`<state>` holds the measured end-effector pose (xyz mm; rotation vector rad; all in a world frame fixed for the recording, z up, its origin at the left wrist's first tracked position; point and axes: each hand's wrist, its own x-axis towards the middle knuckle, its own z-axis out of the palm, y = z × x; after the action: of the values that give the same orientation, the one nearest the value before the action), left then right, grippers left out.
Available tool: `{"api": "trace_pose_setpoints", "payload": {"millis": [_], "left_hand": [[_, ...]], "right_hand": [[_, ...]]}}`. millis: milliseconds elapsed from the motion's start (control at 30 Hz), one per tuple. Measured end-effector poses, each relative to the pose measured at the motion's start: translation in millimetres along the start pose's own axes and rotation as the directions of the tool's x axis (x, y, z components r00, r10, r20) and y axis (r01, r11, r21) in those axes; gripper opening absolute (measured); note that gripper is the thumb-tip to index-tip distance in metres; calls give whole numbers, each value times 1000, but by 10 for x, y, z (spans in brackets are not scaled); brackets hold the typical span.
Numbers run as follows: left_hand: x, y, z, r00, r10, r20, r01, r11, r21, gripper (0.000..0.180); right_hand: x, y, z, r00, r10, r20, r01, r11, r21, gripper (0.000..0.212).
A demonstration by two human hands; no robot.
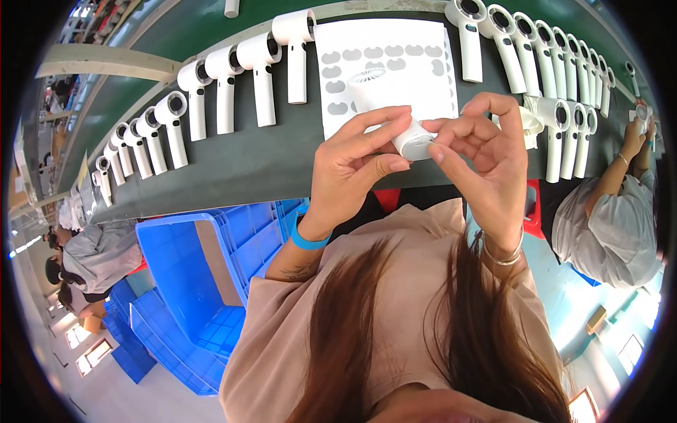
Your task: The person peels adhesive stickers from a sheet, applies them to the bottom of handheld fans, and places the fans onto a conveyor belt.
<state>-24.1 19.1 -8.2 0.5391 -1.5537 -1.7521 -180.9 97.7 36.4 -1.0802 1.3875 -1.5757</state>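
Note:
My left hand [349, 158] is closed round the handle of a white handheld fan [368, 93], tilted so the handle's end faces me. On that end lies a grey oval sticker [419, 149]. The thumb and fingers of my right hand [492, 151] are bent in a pinch at the sticker's edge. Beneath the fan a white sheet [381, 34] carries rows of grey oval stickers, with blank spots among them. The fan's handle is partly hidden by my left fingers.
White fans [298, 70] lie in a row on the dark table [247, 158] to the left, and more fans [470, 53] to the right. Blue crates [183, 282] stand below left. A co-worker [606, 218] sits at the right, another person [106, 254] at the left.

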Motion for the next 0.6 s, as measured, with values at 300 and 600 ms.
{"api": "trace_pose_setpoints", "payload": {"millis": [300,600], "left_hand": [[13,11,10,1000,-13,-15,13,1000,9,42],[20,28,15,1000,-24,-19,24,999,29,40]], "right_hand": [[12,-2,-14,1000,-3,6,3,1000,-14,41],[-1,-32,11,999,-19,-30,16,997,-81,39]]}}
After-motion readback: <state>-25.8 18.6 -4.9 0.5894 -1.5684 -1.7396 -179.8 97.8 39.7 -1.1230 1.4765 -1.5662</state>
